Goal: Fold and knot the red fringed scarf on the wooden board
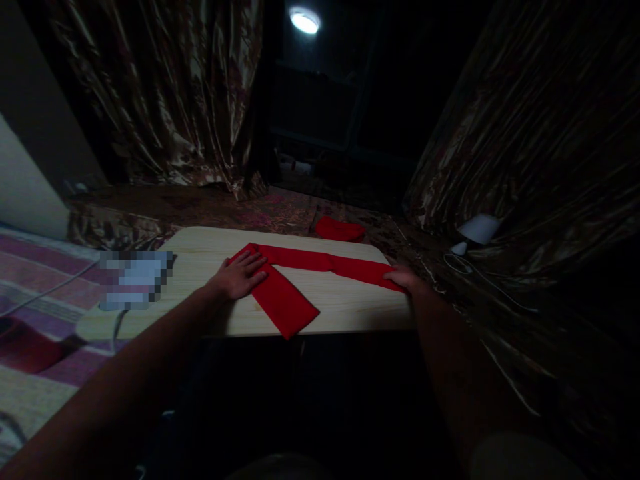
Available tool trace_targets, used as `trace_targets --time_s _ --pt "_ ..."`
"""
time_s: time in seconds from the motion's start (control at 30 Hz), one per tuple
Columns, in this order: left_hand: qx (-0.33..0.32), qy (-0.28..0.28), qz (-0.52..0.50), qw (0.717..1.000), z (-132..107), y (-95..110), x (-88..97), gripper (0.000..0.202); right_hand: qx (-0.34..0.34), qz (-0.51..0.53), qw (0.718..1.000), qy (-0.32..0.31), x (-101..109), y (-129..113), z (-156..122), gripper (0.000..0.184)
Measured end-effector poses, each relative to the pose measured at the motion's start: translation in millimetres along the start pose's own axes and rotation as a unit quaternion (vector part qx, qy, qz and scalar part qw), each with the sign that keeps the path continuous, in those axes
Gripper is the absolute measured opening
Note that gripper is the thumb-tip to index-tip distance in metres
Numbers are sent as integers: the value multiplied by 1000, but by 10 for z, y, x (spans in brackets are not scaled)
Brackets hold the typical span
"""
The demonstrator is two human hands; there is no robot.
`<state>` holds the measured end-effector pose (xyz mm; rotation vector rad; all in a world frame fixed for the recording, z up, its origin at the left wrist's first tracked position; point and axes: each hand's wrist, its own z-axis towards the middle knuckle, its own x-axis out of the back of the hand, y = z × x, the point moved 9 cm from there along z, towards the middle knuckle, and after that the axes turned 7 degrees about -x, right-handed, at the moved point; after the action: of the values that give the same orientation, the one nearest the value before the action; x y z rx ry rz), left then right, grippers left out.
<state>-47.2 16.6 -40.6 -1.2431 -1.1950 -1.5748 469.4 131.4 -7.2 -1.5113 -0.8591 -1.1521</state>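
Observation:
A long red cloth strip lies across a small pale wooden table. Near its left side the strip bends at a sharp corner, and one end slants toward the table's front edge, its tip just reaching over. My left hand presses flat on that corner with fingers spread. At the far right, my right hand grips the other end of the strip between thumb and fingers, close to the table's right edge. Some of that end is hidden by the hand.
Another red cloth piece sits just behind the table on a patterned cover. A blurred-out flat device with a cable is at the table's left, beside a striped bed. To the right stands a small white lamp. Curtains flank a dark window.

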Motion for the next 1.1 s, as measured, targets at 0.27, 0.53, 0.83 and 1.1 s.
trace_targets --time_s 0.27,0.53,0.83,1.1 --pt "-1 6 -4 1000 8 -18 -8 71 -17 -11 999 29 301 -209 -44 44" --pt "-3 15 2 1000 20 -29 -6 70 106 -150 970 159 168 -948 -353 47" --pt "-14 16 -9 1000 34 -76 -58 72 327 -4 945 -22 -958 -2586 -1128 68" --pt "-8 7 0 1000 73 -166 -116 76 277 1 958 -71 -1239 -2723 -1106 77"
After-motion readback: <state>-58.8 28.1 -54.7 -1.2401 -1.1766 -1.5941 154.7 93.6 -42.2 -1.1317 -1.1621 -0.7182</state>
